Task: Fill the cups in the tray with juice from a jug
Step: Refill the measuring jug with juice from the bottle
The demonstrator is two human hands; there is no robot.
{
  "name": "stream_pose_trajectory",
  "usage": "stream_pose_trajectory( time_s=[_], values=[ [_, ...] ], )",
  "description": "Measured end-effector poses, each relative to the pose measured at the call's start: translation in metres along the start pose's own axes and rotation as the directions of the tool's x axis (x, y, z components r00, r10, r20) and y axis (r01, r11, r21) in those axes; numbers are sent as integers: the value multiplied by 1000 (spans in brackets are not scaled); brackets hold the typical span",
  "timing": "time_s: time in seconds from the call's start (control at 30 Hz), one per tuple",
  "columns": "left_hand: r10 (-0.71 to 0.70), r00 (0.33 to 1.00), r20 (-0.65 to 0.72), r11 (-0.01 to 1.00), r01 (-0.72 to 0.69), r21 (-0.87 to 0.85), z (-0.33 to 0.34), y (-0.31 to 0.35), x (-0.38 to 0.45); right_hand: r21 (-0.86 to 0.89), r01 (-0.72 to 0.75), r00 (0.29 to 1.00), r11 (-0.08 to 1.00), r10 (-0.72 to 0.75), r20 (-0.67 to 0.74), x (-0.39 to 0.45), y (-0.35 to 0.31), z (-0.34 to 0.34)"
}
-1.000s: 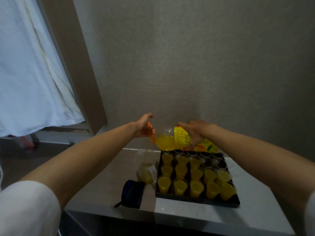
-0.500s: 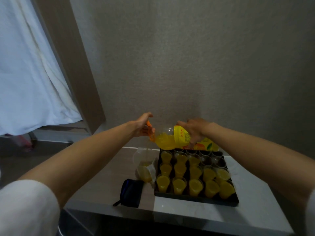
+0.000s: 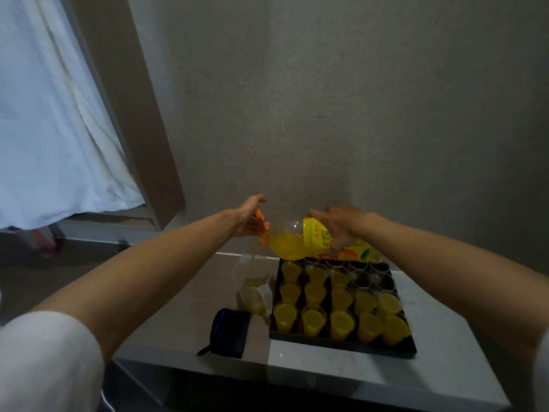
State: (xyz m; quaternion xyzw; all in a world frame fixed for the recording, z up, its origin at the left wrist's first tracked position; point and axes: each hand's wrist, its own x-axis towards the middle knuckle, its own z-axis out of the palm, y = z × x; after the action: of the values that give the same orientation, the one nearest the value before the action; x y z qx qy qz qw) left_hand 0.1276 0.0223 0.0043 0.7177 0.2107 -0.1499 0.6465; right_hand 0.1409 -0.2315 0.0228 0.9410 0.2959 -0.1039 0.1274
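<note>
A juice bottle [image 3: 306,242] with a yellow label was held tipped on its side above the far left corner of the black tray [image 3: 341,344]. Its body was gripped from above by the right hand [image 3: 341,226], the fingers curled round the labelled part. The neck end was gripped by the left hand [image 3: 249,218], whose fingers were closed on an orange piece [image 3: 260,226] at the mouth; whether that was the cap or a collar could not be told. A thin stream of juice [image 3: 254,258] was seen falling from the mouth into a clear plastic jug [image 3: 252,286], which stood on the table [image 3: 445,367] just beside the tray's left edge and was partly filled.

In the tray, small clear cups [image 3: 341,322] were set in rows. The near rows were filled with yellow juice, while several cups [image 3: 361,278] at the far right were seen without it. A second yellow-labelled bottle [image 3: 361,252] was partly hidden behind the right wrist, at the far edge of the tray. A dark pouch [image 3: 227,333] lay on the table near the jug, towards the front edge.
</note>
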Motion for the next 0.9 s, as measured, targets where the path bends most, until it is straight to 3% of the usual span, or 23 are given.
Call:
stream_pose_trajectory(
  time_s=[0.9],
  values=[
    [1, 1000, 26, 1000, -1, 22, -4, 1, -8, -9, -7, 1000, 1000, 7, -7, -4, -8, -4]
  ],
)
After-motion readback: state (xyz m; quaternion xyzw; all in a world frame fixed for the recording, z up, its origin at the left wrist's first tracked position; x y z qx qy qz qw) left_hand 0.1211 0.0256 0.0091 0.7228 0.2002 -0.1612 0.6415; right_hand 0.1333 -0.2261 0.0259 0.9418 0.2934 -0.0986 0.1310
